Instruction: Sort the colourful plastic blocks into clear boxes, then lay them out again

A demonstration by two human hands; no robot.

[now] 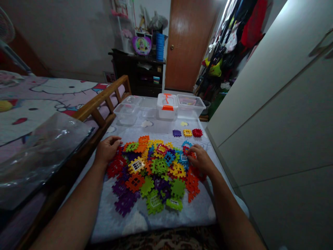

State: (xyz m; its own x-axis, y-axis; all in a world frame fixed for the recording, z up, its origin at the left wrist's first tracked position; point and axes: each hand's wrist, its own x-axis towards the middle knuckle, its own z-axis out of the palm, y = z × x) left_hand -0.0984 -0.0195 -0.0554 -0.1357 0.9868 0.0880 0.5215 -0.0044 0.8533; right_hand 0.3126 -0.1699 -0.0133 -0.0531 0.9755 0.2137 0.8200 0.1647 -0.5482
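Note:
A loose heap of plastic interlocking building tiles [159,166], in red, orange, yellow, green, blue and purple, spreads over the cloth. Several have window-like grids and toothed edges. At the heap's left edge is my left hand [107,150], beside the red tiles [117,167], its fingers bent and slightly apart with nothing visible in them. My right hand [201,159] is at the right edge, its fingertips closed on a red tile [185,150] next to blue ones. Beyond the heap, a purple tile [177,133], a yellow tile [187,133] and a red tile [197,133] lie in a row.
At the table's far end stand a lidded clear box [167,104] with orange latches, an open clear bin [191,106] and more clear containers [127,113]. A wooden bed rail [104,99] borders the left, with a plastic bag [52,146] there. A pale cabinet [273,121] stands right.

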